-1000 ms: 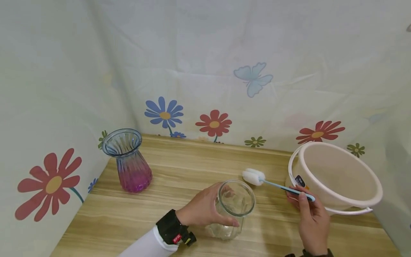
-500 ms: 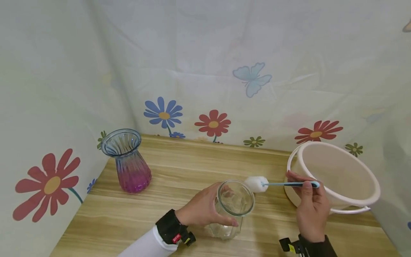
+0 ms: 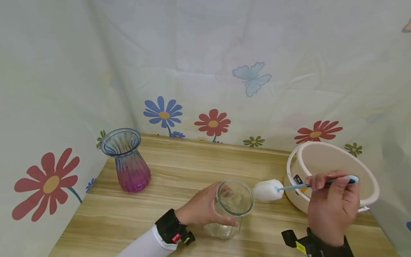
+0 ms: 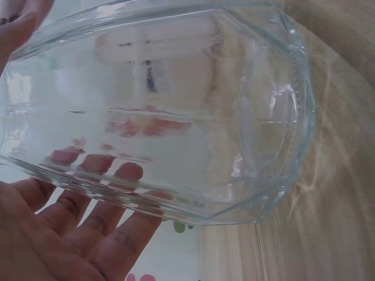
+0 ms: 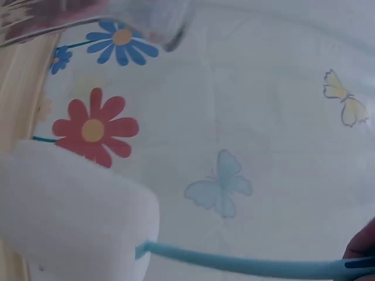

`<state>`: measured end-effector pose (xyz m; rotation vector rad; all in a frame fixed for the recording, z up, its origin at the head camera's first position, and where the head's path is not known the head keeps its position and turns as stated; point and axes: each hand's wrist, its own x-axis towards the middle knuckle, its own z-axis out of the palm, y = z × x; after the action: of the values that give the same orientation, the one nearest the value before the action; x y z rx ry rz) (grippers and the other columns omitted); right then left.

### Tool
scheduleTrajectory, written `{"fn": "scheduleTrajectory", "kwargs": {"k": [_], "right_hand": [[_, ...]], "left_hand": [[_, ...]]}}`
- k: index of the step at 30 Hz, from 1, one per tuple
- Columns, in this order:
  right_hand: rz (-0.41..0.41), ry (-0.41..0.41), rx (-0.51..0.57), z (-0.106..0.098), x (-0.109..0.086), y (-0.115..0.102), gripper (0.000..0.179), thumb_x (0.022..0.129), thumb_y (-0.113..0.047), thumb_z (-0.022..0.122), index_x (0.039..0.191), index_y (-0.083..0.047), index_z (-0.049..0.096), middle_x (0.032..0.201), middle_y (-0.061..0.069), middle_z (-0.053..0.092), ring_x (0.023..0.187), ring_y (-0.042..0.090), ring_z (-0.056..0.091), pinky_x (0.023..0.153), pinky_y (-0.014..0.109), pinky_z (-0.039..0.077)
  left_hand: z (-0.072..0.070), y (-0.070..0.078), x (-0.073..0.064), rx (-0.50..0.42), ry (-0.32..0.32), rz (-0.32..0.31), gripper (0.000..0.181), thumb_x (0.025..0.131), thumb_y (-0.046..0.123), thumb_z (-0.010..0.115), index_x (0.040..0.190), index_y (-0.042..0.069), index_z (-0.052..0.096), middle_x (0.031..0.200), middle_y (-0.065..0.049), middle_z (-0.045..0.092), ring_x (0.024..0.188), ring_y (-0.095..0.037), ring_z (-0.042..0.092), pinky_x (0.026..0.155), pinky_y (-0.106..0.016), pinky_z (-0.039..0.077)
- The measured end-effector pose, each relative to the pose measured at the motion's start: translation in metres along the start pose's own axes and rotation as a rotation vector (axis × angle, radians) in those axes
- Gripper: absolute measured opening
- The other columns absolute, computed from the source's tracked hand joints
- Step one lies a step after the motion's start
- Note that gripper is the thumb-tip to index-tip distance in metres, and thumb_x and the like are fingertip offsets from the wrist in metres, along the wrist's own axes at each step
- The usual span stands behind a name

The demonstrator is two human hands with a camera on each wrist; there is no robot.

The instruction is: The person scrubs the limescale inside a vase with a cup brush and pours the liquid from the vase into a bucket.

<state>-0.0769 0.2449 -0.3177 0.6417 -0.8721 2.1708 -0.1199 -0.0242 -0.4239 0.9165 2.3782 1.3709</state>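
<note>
My left hand grips a clear glass vase by its side, with fingers behind and thumb in front. In the left wrist view the vase shows a faceted base near the wood, and fingertips show through its wall. My right hand pinches the dark grip of a light-blue bottle brush in front of the bucket. The white sponge head points left, close to the vase's right side and below its rim. In the right wrist view the sponge head looms large at lower left.
A cream bucket with a white handle stands at the right. On the left is a blue-to-purple glass vase with a flared rim. A wooden table lies beneath everything, backed by a flower-printed curtain.
My right hand has moved right and lifted the brush across the bucket's front, and the sponge head has shifted right and slightly nearer. My left hand and the clear vase have stayed put.
</note>
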Motion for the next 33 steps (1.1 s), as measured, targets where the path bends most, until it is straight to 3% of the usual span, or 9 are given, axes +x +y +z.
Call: {"fn": "scheduleTrajectory", "kwargs": {"k": [2,5,8,12,16,18,22,29,33], "right_hand": [[-0.005,0.011,0.02,0.01,0.002,-0.003,0.027,0.11,-0.01,0.035,0.1,0.014,0.042,0.073,0.015,0.037,0.064,0.025,0.031,0.062,0.033,0.038],[-0.012,0.01,0.081,0.024,0.006,-0.008,0.037,0.112,-0.017,0.033,0.092,0.012,0.04,0.071,0.012,0.028,0.062,0.022,0.023,0.059,0.032,0.024],[0.025,-0.06,0.238,0.034,0.008,-0.013,0.057,0.114,-0.036,0.013,0.084,0.009,0.032,0.068,0.01,0.025,0.059,0.02,0.022,0.058,0.03,0.02],[0.097,-0.176,0.415,0.046,0.01,-0.019,0.077,0.1,-0.061,-0.015,0.081,0.004,0.023,0.066,0.007,0.023,0.059,0.017,0.022,0.059,0.027,0.018],[0.078,-0.252,0.491,0.055,0.012,-0.023,0.087,0.091,-0.073,-0.022,0.081,0.001,0.022,0.065,0.003,0.022,0.061,0.015,0.022,0.061,0.027,0.018],[0.055,-0.289,0.527,0.059,0.013,-0.024,0.09,0.088,-0.077,-0.024,0.081,0.0,0.022,0.065,0.002,0.021,0.062,0.016,0.023,0.062,0.027,0.019],[0.043,-0.313,0.555,0.065,0.011,-0.03,0.088,0.091,-0.076,-0.02,0.083,0.0,0.024,0.065,0.003,0.021,0.064,0.018,0.023,0.064,0.027,0.018],[-0.021,-0.399,0.556,0.067,0.008,-0.032,0.061,0.105,-0.051,-0.002,0.084,-0.001,0.025,0.063,0.001,0.022,0.063,0.017,0.024,0.064,0.027,0.018],[-0.001,-0.463,0.577,0.067,0.007,-0.027,0.07,0.104,-0.061,-0.003,0.083,-0.001,0.026,0.063,0.0,0.023,0.064,0.016,0.024,0.064,0.028,0.018]], "left_hand": [[0.0,0.0,0.0,-0.001,0.001,0.001,0.075,0.073,0.061,0.088,0.133,0.031,0.052,0.131,0.004,0.066,0.121,-0.005,0.058,0.101,-0.036,0.052],[0.0,0.0,0.0,-0.001,0.002,0.003,0.076,0.073,0.061,0.088,0.133,0.032,0.052,0.131,0.004,0.066,0.121,-0.006,0.059,0.101,-0.036,0.052],[-0.001,0.0,-0.001,-0.005,0.004,-0.001,0.076,0.073,0.06,0.088,0.134,0.035,0.05,0.131,0.004,0.066,0.122,-0.006,0.059,0.101,-0.036,0.052],[-0.001,-0.001,-0.001,-0.014,0.003,-0.007,0.079,0.073,0.059,0.089,0.137,0.037,0.048,0.131,0.004,0.066,0.122,-0.006,0.058,0.102,-0.037,0.052],[0.0,-0.002,-0.001,-0.02,-0.003,-0.005,0.079,0.074,0.059,0.089,0.137,0.037,0.048,0.132,0.004,0.066,0.123,-0.006,0.058,0.103,-0.038,0.052],[0.0,-0.002,-0.001,-0.025,-0.006,-0.006,0.079,0.074,0.058,0.089,0.138,0.037,0.047,0.133,0.004,0.066,0.124,-0.006,0.058,0.103,-0.038,0.051],[0.0,-0.002,-0.001,-0.031,-0.007,-0.009,0.078,0.074,0.058,0.089,0.138,0.038,0.047,0.132,0.004,0.066,0.124,-0.006,0.058,0.104,-0.039,0.051],[-0.001,-0.004,0.0,-0.042,-0.015,-0.022,0.081,0.075,0.057,0.089,0.14,0.043,0.044,0.132,0.006,0.064,0.123,-0.011,0.059,0.103,-0.039,0.052],[0.0,-0.004,0.0,-0.046,-0.021,-0.024,0.084,0.076,0.055,0.089,0.145,0.041,0.042,0.132,0.006,0.064,0.124,-0.014,0.06,0.103,-0.039,0.052]]}}
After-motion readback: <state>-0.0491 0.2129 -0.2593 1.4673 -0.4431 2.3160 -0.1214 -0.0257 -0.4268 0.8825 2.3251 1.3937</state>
